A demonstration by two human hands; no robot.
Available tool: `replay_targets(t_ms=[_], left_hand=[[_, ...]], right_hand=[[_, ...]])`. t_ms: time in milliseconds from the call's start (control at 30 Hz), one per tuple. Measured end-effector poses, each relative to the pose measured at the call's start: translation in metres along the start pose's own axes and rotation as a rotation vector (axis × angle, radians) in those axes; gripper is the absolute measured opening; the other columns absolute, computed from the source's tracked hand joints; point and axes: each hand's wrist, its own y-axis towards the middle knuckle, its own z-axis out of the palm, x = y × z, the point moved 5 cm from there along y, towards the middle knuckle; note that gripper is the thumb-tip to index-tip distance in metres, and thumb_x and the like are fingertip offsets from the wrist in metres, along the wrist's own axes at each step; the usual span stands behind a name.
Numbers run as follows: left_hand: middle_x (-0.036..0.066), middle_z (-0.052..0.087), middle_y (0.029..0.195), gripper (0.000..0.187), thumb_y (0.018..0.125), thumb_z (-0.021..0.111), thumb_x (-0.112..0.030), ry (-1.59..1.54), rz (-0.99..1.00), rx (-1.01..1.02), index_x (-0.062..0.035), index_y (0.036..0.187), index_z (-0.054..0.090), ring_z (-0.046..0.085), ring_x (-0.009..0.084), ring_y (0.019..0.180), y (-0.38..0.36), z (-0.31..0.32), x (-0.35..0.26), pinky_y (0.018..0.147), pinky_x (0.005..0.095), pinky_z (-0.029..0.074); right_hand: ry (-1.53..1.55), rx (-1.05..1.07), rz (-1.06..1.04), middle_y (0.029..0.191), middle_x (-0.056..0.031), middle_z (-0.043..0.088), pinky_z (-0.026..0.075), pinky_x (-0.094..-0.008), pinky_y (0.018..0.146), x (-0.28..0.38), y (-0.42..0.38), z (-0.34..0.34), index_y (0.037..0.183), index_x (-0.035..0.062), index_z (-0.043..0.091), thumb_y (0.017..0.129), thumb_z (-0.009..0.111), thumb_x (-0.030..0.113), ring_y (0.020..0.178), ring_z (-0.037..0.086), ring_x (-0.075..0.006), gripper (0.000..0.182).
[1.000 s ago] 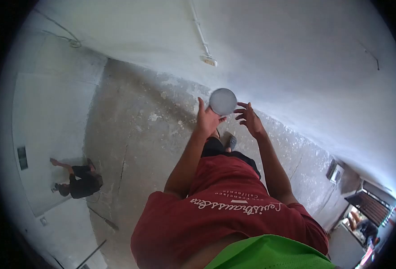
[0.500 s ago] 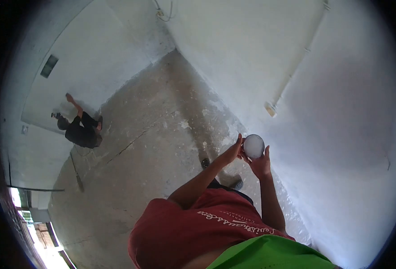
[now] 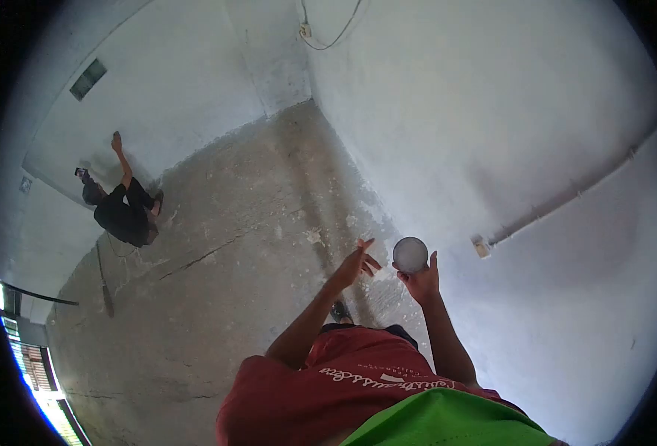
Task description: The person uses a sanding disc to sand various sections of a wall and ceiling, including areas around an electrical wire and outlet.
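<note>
My right hand holds a small round white disc from below, fingers curled at its rim, out in front of my red shirt. Just left of the disc, my left hand is apart from it, fingers spread and holding nothing. Both hands are raised over the rough concrete floor, close to the white wall on the right.
Another person in black crouches at the far left wall with one arm up on it. A long stick lies on the floor near them. A conduit with a small box runs along the right wall. A bright opening is at lower left.
The disc passed from my left hand to my right hand. My left hand has let go and opened. The view has swung, so the room corner and crouching person have shifted.
</note>
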Motion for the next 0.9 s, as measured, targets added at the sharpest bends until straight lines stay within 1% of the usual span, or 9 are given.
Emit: replay_targets(t_ms=[33, 67, 133, 233, 267, 333, 500, 567, 900], left_hand=[[0.013, 0.07, 0.098, 0.102, 0.086, 0.012, -0.083, 0.009, -0.046, -0.097, -0.009, 0.155, 0.021, 0.064, 0.0179, 0.073, -0.001, -0.023, 0.003, 0.068, 0.0303, 0.049], [0.012, 0.07, 0.1, 0.104, 0.085, 0.013, -0.085, 0.043, -0.035, -0.206, -0.0081, 0.153, 0.027, 0.064, 0.0155, 0.073, -0.009, -0.039, -0.009, 0.068, 0.0297, 0.045], [0.011, 0.07, 0.102, 0.103, 0.085, 0.012, -0.085, 0.017, -0.066, -0.254, -0.0084, 0.153, 0.029, 0.063, 0.015, 0.074, -0.01, -0.074, -0.003, 0.069, 0.0303, 0.045], [0.009, 0.069, 0.107, 0.103, 0.085, 0.011, -0.085, -0.033, -0.089, -0.307, -0.0095, 0.151, 0.033, 0.064, 0.0147, 0.075, -0.02, -0.116, 0.006, 0.072, 0.0328, 0.044], [0.008, 0.069, 0.107, 0.102, 0.085, 0.01, -0.085, -0.026, -0.104, -0.342, -0.01, 0.151, 0.034, 0.064, 0.0146, 0.076, -0.024, -0.127, 0.004, 0.073, 0.0331, 0.044], [0.008, 0.069, 0.108, 0.102, 0.085, 0.01, -0.085, -0.013, -0.113, -0.39, -0.0105, 0.15, 0.035, 0.064, 0.0145, 0.076, -0.028, -0.149, 0.002, 0.073, 0.0334, 0.044], [0.009, 0.069, 0.109, 0.106, 0.081, 0.009, -0.089, -0.126, -0.171, -0.511, -0.0124, 0.146, 0.042, 0.066, 0.0159, 0.081, -0.024, -0.209, 0.014, 0.075, 0.0337, 0.045], [0.011, 0.069, 0.11, 0.105, 0.082, 0.009, -0.088, -0.09, -0.171, -0.538, -0.0113, 0.145, 0.043, 0.067, 0.0161, 0.082, -0.018, -0.224, -0.007, 0.074, 0.0309, 0.045], [0.008, 0.069, 0.112, 0.101, 0.085, 0.009, -0.085, -0.186, -0.243, -0.676, -0.0113, 0.141, 0.048, 0.067, 0.0141, 0.083, 0.095, -0.372, -0.099, 0.072, 0.0284, 0.043]], right_hand=[[-0.315, 0.043, -0.158, 0.141, -0.0167, 0.049, 0.041, -0.042, 0.093, -0.002, 0.012, 0.006, 0.147, 0.01, 0.037, 0.094, 0.017, 0.074, 0.123, 0.051, -0.0354, 0.085], [-0.31, 0.054, -0.15, 0.141, -0.0167, 0.049, 0.041, -0.042, 0.093, 0.005, 0.018, 0.024, 0.147, 0.01, 0.037, 0.094, 0.017, 0.074, 0.123, 0.051, -0.0354, 0.085], [0.424, -0.068, 0.118, 0.141, -0.0164, 0.05, 0.041, -0.0416, 0.093, 0.027, 0.03, 0.07, 0.147, 0.0101, 0.037, 0.095, 0.018, 0.074, 0.121, 0.052, -0.0354, 0.084], [0.526, -0.065, 0.114, 0.141, -0.0159, 0.05, 0.043, -0.0423, 0.094, 0.032, 0.058, 0.083, 0.146, 0.0095, 0.037, 0.099, 0.025, 0.064, 0.123, 0.051, -0.0359, 0.073], [0.526, -0.043, 0.116, 0.141, -0.0159, 0.05, 0.043, -0.0423, 0.094, 0.027, 0.071, 0.078, 0.146, 0.0095, 0.037, 0.099, 0.025, 0.064, 0.123, 0.051, -0.0359, 0.073], [-0.131, 0.021, -0.137, 0.14, -0.0156, 0.05, 0.043, -0.0416, 0.096, 0.027, 0.1, 0.061, 0.145, 0.0093, 0.039, 0.1, 0.032, 0.057, 0.124, 0.05, -0.0361, 0.065], [0.025, -0.15, -0.164, 0.132, -0.0143, 0.055, 0.05, -0.0407, 0.087, 0.057, 0.18, 0.056, 0.14, 0.0099, 0.045, 0.1, 0.039, 0.053, 0.115, 0.056, -0.036, 0.059], [0.482, -0.166, 0.033, 0.129, -0.0146, 0.056, 0.052, -0.0394, 0.081, 0.077, 0.219, 0.07, 0.139, 0.0099, 0.045, 0.099, 0.042, 0.055, 0.111, 0.058, -0.0352, 0.06], [0.369, -0.067, 0.146, 0.127, -0.0085, 0.056, 0.045, -0.0418, 0.087, 0.151, 0.463, 0.127, 0.135, 0.0173, 0.048, 0.099, 0.04, 0.058, 0.111, 0.056, -0.0282, 0.055]])
